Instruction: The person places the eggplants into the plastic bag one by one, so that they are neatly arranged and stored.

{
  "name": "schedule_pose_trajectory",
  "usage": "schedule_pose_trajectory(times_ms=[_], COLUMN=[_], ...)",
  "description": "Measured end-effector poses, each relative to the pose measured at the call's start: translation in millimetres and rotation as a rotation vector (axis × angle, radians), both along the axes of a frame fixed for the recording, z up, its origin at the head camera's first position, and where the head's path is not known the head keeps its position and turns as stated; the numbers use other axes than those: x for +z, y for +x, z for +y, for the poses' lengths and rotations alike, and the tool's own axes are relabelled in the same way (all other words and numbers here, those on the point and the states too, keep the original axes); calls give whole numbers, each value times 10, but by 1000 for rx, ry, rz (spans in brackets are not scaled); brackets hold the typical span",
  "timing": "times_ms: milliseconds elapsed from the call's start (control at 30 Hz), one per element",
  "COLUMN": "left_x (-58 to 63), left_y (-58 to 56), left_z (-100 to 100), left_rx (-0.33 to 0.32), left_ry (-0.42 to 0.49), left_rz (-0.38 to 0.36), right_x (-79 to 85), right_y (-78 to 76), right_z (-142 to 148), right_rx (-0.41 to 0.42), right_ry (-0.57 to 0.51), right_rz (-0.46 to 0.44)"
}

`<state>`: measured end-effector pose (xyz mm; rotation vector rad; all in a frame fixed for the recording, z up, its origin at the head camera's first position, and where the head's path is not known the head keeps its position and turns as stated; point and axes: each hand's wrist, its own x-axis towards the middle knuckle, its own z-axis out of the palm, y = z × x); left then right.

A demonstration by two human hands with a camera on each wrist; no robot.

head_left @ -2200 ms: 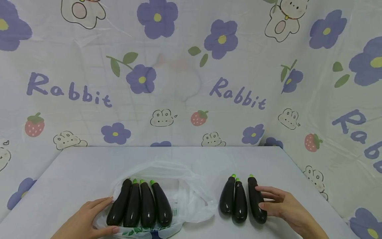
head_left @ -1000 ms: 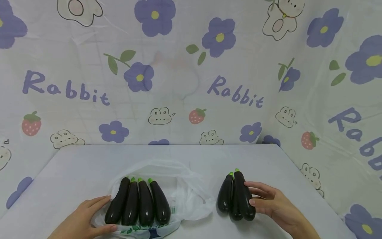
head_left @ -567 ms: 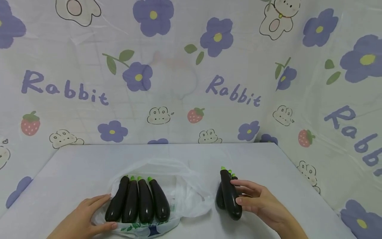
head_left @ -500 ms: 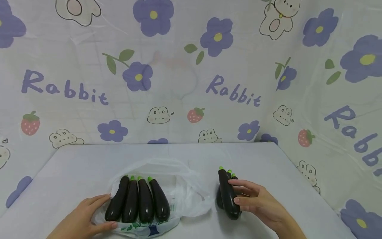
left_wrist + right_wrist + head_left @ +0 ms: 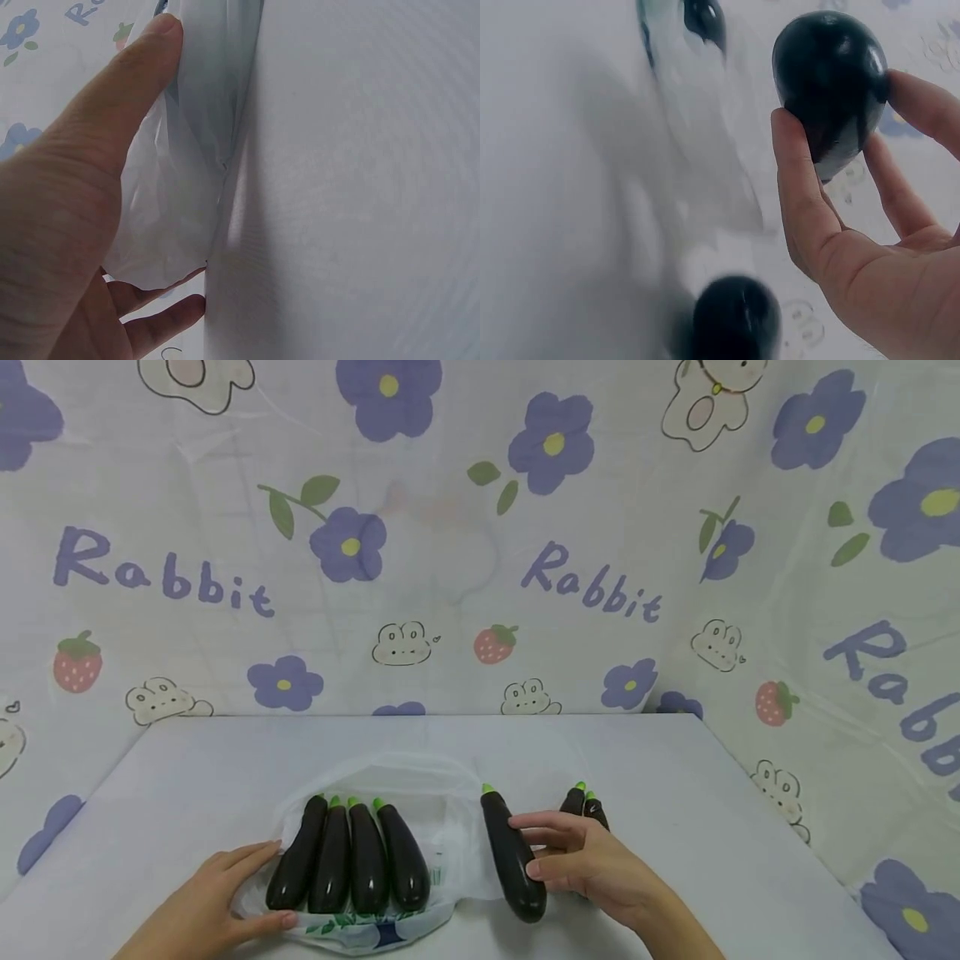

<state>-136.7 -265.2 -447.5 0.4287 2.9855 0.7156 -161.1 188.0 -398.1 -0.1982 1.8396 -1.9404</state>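
My right hand (image 5: pixel 577 860) grips a dark, glossy eggplant (image 5: pixel 512 852) between thumb and fingers. In the head view it lies over the right edge of a white plastic bag (image 5: pixel 457 827); the right wrist view shows this eggplant (image 5: pixel 831 79) raised, its rounded end facing the camera. Behind the right hand, two more eggplants (image 5: pixel 573 800) lie on the table, mostly covered by it. Several eggplants (image 5: pixel 348 860) rest side by side on the bag, green stem ends pointing away. At the bag's left side, my left hand (image 5: pixel 210 893) rests with fingers and thumb spread along its edge.
A white table (image 5: pixel 645 760) carries everything. Patterned white cloth (image 5: pixel 450 610) with flowers, rabbits and strawberries hangs behind it and along the right side. The bag's loose plastic spreads toward the right, with a green leaf print (image 5: pixel 330 927) on its front edge.
My right hand has picked up the rightmost eggplant and carried it left, over the other two, to the bag's right edge. The left hand has stayed at the bag.
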Motion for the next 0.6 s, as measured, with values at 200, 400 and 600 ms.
schedule_pose_trajectory(times_ms=[200, 400, 600], left_x=[-2, 4, 3], left_y=[-7, -9, 1], left_z=[-1, 1, 7], left_rx=[3, 0, 6], left_ry=[0, 4, 0], left_rz=[14, 21, 28], right_x=[30, 8, -36], right_y=[-72, -176, -291], right_z=[-249, -455, -658], right_rx=[87, 157, 180], right_ry=[-20, -15, 5], right_rz=[-23, -59, -72])
